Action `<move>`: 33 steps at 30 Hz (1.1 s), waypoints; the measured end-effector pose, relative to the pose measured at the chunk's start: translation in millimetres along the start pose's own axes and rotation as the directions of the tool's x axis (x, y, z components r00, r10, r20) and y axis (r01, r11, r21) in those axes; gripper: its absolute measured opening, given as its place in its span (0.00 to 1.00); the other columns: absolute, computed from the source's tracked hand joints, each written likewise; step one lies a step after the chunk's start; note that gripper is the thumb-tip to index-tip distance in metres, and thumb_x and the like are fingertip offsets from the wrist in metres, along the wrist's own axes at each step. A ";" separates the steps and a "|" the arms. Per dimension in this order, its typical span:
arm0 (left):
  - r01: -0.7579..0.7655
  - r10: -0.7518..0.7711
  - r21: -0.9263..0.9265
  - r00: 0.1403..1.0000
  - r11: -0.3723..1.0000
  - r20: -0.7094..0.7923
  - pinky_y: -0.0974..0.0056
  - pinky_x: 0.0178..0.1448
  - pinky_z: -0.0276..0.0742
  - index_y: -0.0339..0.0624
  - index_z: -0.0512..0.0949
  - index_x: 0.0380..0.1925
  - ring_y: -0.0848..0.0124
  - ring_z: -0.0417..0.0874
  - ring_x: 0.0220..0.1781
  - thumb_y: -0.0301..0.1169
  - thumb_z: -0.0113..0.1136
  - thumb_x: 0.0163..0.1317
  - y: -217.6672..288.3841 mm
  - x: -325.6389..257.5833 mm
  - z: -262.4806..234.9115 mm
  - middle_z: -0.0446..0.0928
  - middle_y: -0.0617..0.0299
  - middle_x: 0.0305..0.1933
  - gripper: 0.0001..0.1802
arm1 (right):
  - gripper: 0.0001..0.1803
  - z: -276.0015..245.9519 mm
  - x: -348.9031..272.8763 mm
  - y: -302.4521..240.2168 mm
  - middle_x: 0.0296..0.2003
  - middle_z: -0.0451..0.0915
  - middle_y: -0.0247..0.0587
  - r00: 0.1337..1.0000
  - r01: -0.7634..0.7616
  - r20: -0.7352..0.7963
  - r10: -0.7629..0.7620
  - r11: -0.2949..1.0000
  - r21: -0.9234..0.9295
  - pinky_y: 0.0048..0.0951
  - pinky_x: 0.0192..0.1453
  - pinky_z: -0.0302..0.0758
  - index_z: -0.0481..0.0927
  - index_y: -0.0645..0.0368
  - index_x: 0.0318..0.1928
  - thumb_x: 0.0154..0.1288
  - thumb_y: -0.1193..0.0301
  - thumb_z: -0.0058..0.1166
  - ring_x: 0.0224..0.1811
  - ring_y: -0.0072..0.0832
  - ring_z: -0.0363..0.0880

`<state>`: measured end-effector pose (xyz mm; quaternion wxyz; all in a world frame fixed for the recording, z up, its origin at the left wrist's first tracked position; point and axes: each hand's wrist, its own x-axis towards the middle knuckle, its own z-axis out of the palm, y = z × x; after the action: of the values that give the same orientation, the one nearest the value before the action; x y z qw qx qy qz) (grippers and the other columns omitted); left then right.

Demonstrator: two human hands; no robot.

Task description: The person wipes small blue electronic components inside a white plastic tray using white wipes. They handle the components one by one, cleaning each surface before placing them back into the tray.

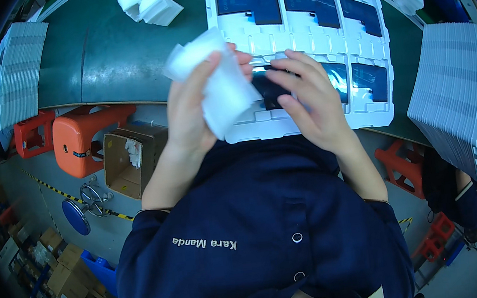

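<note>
Factory-style workshop, green workbench (117, 63), stacked trays (449, 89), orange stool (69, 136), cardboard boxes (68, 280)

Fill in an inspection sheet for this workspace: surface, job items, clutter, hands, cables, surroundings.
Surface: dark green table, with a seam at left.
Job items: white tray bearing dark L-shaped panels; white sheet material is held above its near left corner.
Clutter: white foam piece on the table's far side; ribbed white stacks at left and right.
Left hand: gripping the white sheet material.
Right hand: fingers spread over the near-left panel; contact unclear.
Cables: nothing seen on the table.
Surroundings: orange stool and open carton at left; another person at lower right.
</note>
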<state>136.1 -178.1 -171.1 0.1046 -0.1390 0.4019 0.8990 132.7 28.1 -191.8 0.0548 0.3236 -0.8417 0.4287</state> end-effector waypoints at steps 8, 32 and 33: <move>-0.108 0.107 0.096 0.994 0.989 0.012 0.66 0.45 0.80 0.39 0.73 0.50 0.72 0.83 0.41 0.36 0.57 0.69 -49.1 0.7 31.7 0.80 0.57 0.37 0.15 | 0.09 8.7 -20.0 -16.4 0.37 0.80 0.34 0.794 -0.246 -0.102 0.599 0.471 0.847 0.20 0.45 0.71 0.79 0.63 0.40 0.60 0.79 0.63 0.39 0.17 0.76; -0.464 -0.075 0.845 0.884 -0.267 0.461 0.57 0.44 0.77 0.32 0.68 0.59 0.55 0.81 0.40 0.26 0.66 0.54 -48.7 4.2 53.0 0.73 0.51 0.44 0.31 | 0.11 -45.9 -67.5 37.7 0.39 0.81 0.42 0.537 0.025 -0.609 0.584 0.711 0.703 0.19 0.46 0.76 0.77 0.70 0.45 0.62 0.85 0.57 0.39 0.21 0.80; -0.417 -0.078 0.870 0.908 -0.262 0.411 0.54 0.44 0.77 0.32 0.69 0.57 0.48 0.80 0.42 0.26 0.69 0.48 -45.8 2.3 58.5 0.72 0.46 0.45 0.33 | 0.11 -51.4 -69.5 43.7 0.39 0.82 0.43 0.548 0.028 -0.601 0.582 0.705 0.708 0.20 0.47 0.76 0.78 0.70 0.45 0.61 0.85 0.57 0.39 0.22 0.81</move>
<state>138.0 -104.0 -166.2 0.1037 0.2006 0.9414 0.2506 151.9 120.1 -215.2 0.2333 -0.0530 -0.5653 0.7895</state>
